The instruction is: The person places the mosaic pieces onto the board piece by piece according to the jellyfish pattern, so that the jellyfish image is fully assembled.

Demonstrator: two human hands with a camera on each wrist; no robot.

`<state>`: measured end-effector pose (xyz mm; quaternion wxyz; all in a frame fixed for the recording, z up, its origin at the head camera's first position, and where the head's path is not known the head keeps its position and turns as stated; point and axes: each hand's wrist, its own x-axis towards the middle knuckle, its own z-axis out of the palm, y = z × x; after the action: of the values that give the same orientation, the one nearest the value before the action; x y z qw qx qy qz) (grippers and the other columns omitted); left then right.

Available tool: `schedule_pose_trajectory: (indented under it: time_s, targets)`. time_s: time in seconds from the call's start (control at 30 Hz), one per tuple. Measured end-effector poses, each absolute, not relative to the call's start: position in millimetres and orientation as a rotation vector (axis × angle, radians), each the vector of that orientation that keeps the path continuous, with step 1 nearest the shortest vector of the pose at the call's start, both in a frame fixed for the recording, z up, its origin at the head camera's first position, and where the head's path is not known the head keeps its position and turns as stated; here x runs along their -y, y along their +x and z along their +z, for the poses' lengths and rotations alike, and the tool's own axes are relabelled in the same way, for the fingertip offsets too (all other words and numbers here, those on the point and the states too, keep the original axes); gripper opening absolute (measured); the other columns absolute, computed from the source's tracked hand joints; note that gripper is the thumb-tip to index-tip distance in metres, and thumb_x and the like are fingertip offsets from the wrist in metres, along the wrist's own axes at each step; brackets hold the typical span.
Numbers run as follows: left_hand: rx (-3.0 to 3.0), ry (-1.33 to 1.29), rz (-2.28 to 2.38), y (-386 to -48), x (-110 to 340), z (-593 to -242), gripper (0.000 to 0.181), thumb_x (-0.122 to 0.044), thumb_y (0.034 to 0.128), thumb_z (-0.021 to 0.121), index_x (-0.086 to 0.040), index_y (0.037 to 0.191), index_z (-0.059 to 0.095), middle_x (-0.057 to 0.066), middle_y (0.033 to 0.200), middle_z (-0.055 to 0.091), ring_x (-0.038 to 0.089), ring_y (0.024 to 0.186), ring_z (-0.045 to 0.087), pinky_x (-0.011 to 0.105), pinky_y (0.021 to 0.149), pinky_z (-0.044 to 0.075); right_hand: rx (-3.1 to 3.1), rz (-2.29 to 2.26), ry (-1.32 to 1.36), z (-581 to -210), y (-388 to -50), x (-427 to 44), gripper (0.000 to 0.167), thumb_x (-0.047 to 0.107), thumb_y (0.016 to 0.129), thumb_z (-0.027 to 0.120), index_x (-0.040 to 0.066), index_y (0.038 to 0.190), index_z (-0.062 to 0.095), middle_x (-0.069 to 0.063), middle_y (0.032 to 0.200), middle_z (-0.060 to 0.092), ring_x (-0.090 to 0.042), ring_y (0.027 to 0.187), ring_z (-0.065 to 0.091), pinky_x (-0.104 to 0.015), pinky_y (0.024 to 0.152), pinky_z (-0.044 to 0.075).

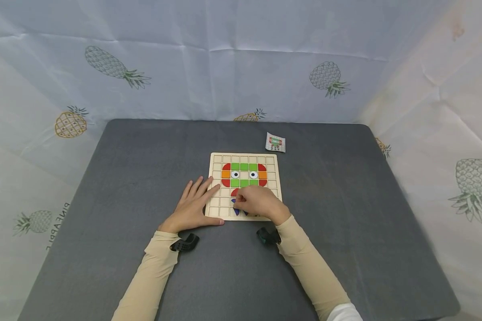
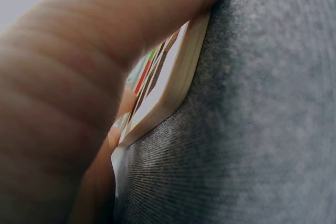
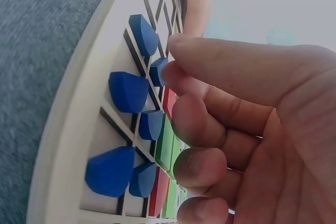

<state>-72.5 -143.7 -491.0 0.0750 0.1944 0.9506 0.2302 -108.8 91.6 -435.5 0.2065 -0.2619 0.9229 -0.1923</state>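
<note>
A square wooden grid board (image 1: 214, 203) lies on the table with coloured mosaic blocks set in its cells. Green, red and orange blocks (image 1: 244, 166) form a face with two round eye pieces (image 1: 253, 175). My left hand (image 1: 190, 209) rests spread at the board's left edge, its thumb along the front edge. Over the lower part of the board is my right hand (image 1: 259, 200), fingers curled, thumb and index tips together beside a small blue block (image 3: 158, 72). Several blue blocks (image 3: 128, 92) sit in cells near the front edge. Nothing shows between those fingertips.
A small printed card (image 1: 275, 142) with a coloured picture lies behind the board's right corner. The dark grey table (image 1: 325, 178) extends around the board. Pineapple-print cloth (image 1: 225, 80) hangs at the back and sides.
</note>
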Motion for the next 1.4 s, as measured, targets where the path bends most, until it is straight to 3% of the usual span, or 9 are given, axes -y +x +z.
schedule_pose_trajectory:
  time_s: [0.43,0.6,0.87,0.97,1.13,1.3,1.4]
  targets:
    - [-2.846,0.604,0.695,-72,141,-489,0.11,-0.071,0.0737,0.075,-0.02,0.161,0.031,0.005,0.173,0.012,0.034,0.16,0.004,0.057,0.13,-0.002,-2.532,-0.594,-0.672,-432,-112,-106,0.024,0.027,0.097,0.066,0.016,0.077,0.072,0.005,0.06,0.055,-0.011,0.053,0.05,-0.023,0.046,0.036]
    - [-2.827,0.588,0.713,-75,140,-491,0.109,-0.07,0.0746,0.075,-0.021,0.161,0.03,0.003,0.173,0.011,0.032,0.16,0.002,0.056,0.13,-0.004,-2.559,-0.705,-0.633,-424,-120,-122,0.019,0.026,0.1,0.06,0.015,0.088,0.071,0.004,0.067,0.059,-0.012,0.057,0.05,-0.023,0.05,0.037]
    - [-2.687,0.528,1.044,-86,152,-492,0.086,-0.048,0.0914,0.07,-0.016,0.161,0.03,0.01,0.172,0.014,0.035,0.16,0.005,0.056,0.13,-0.004,-2.557,-0.905,-0.581,-414,-138,-151,0.019,0.028,0.102,0.06,0.012,0.107,0.07,-0.005,0.087,0.068,-0.017,0.072,0.057,-0.028,0.063,0.048]
    - [-2.518,0.406,1.308,-94,169,-484,0.075,-0.037,0.1001,0.063,-0.014,0.162,0.026,0.013,0.17,0.018,0.037,0.159,0.012,0.059,0.13,0.006,-2.571,-0.871,-0.592,-406,-153,-166,0.021,0.027,0.103,0.059,0.011,0.111,0.069,-0.008,0.098,0.07,-0.019,0.08,0.06,-0.03,0.069,0.051]
    - [-2.4,0.249,1.407,-120,215,-447,0.068,-0.043,0.1058,0.051,-0.015,0.162,0.025,0.012,0.166,0.03,0.037,0.152,0.032,0.062,0.123,0.03,-2.571,-0.781,-0.556,-387,-189,-197,0.029,0.029,0.105,0.055,0.008,0.12,0.067,-0.012,0.118,0.069,-0.025,0.102,0.065,-0.042,0.086,0.056]
    - [-2.481,0.251,1.137,-169,246,-378,0.076,-0.059,0.1027,0.045,-0.019,0.163,0.023,0.013,0.167,0.028,0.039,0.153,0.029,0.065,0.122,0.028,-2.594,-0.751,-0.487,-358,-235,-228,0.047,0.043,0.106,0.049,0.009,0.137,0.059,-0.016,0.139,0.06,-0.035,0.129,0.056,-0.057,0.105,0.049]
    - [-2.531,0.277,0.956,-202,252,-329,0.08,-0.063,0.1027,0.038,-0.022,0.165,0.01,0.015,0.171,0.011,0.042,0.157,0.013,0.07,0.123,0.019,-2.646,-0.74,-0.461,-336,-262,-236,0.065,0.054,0.105,0.043,0.01,0.152,0.044,-0.019,0.155,0.045,-0.04,0.143,0.043,-0.063,0.114,0.039]
